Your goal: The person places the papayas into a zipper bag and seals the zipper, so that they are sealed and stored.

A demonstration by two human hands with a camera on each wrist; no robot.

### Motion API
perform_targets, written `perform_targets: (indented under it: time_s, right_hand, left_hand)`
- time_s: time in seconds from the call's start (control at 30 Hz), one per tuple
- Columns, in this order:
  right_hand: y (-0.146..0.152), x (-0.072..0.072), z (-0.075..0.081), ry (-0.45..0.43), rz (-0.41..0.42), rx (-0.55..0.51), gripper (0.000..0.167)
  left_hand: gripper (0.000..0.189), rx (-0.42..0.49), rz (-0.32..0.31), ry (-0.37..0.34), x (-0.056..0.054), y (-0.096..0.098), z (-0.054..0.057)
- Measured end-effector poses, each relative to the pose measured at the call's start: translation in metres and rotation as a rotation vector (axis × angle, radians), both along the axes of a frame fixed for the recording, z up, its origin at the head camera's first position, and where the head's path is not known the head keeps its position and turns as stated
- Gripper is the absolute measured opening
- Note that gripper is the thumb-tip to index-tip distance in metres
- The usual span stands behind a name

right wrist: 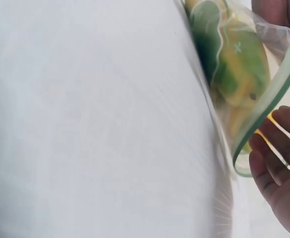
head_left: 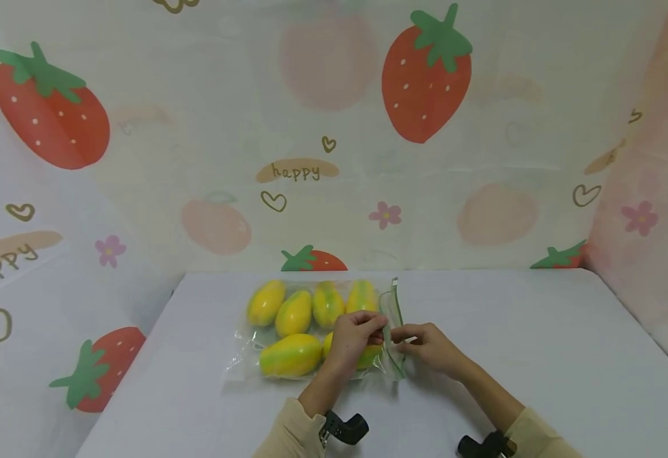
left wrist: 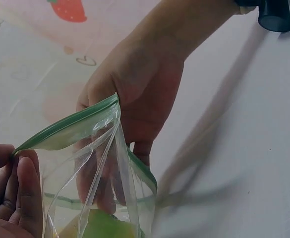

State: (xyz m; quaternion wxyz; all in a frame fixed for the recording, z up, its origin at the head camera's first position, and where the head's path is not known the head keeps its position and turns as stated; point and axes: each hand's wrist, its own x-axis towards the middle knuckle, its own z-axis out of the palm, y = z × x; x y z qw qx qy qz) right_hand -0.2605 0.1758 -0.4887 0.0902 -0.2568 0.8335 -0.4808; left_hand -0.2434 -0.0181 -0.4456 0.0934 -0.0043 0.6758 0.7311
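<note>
A clear zip bag (head_left: pixel 254 340) with a green-edged mouth (head_left: pixel 394 305) lies on its side, holding several yellow-green fruits (head_left: pixel 291 355) shaped like papayas. My left hand (head_left: pixel 354 337) reaches over the bag and pinches its green rim, also visible at the left of the left wrist view. Opposite it, on the mouth side, is my right hand (head_left: pixel 434 346). Its loosely extended fingers (right wrist: pixel 278 146) touch the green edge in the right wrist view. Through the clear plastic, the left wrist view shows those fingers, with one fruit (left wrist: pixel 105 225) below.
The bag lies on a white table (head_left: pixel 540 356). A backdrop (head_left: pixel 322 216) printed with strawberries, hearts and flowers stands behind the table and along its sides. Each wrist carries a small black camera, one of them the left wrist camera (head_left: pixel 348 428).
</note>
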Motion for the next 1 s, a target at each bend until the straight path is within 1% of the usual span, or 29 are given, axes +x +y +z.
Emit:
perform_targets:
  time_s: [0.2, 0.43, 0.63, 0.83, 1.0]
  right_hand:
    - [0.005, -0.001, 0.002, 0.001, -0.014, -0.011, 0.028]
    - [0.011, -0.002, 0.006, -0.012, -0.072, -0.012, 0.029]
    - [0.015, -0.008, 0.011, -0.037, -0.116, -0.052, 0.033]
    - [0.018, -0.014, 0.019, -0.09, -0.21, -0.084, 0.036]
    - [0.018, -0.025, 0.022, -0.116, -0.253, -0.097, 0.038]
  left_hand:
    - [0.029, -0.005, 0.006, 0.001, -0.001, 0.0, -0.001]
    - [0.027, -0.001, 0.0, 0.01, 0.001, 0.001, -0.001]
    - [0.028, 0.0, 0.004, -0.001, 0.002, 0.002, -0.001]
    - [0.028, -0.004, 0.011, -0.003, 0.001, 0.003, -0.003]
    - [0.025, -0.023, 0.013, -0.011, -0.001, 0.003, -0.003]
